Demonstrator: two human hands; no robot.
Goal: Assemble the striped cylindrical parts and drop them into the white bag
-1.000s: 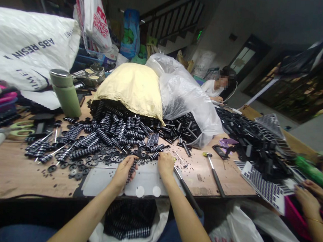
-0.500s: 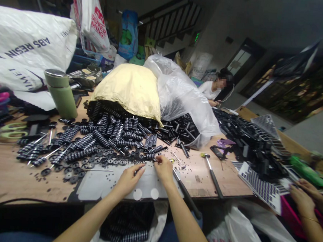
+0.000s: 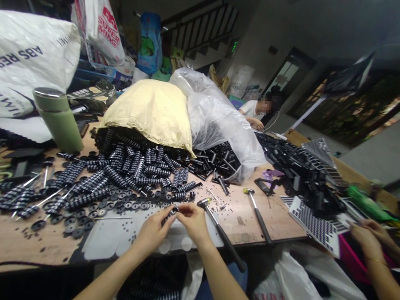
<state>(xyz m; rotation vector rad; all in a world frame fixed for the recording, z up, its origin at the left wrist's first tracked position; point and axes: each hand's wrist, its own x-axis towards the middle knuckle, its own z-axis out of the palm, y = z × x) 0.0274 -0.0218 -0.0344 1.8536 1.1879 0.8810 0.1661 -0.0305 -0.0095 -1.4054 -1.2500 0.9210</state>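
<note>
Over the grey-white mat (image 3: 110, 235), my left hand (image 3: 154, 229) is closed around a small, dark ridged part (image 3: 171, 211), mostly hidden by the fingers. My right hand (image 3: 194, 221) pinches at the end of this same part, fingertips touching the left ones. Just beyond my hands lie loose black discs (image 3: 127, 197) and a heap of black-and-white ridged rollers (image 3: 139, 168). A hammer (image 3: 223, 232) with a dark handle lies right of my right hand. A thin metal rod (image 3: 113, 218) rests left of my left hand.
A second hammer (image 3: 259, 214) lies further right. Behind the rollers stand a yellow sack (image 3: 151, 107), a clear plastic bag (image 3: 219, 124) and a green flask (image 3: 58, 120). A co-worker's hands (image 3: 369, 242) are at the right edge; another person (image 3: 258, 110) sits beyond the table.
My right hand has come back from the rollers' near edge to meet my left hand at the small dark part. The view has shifted slightly right.
</note>
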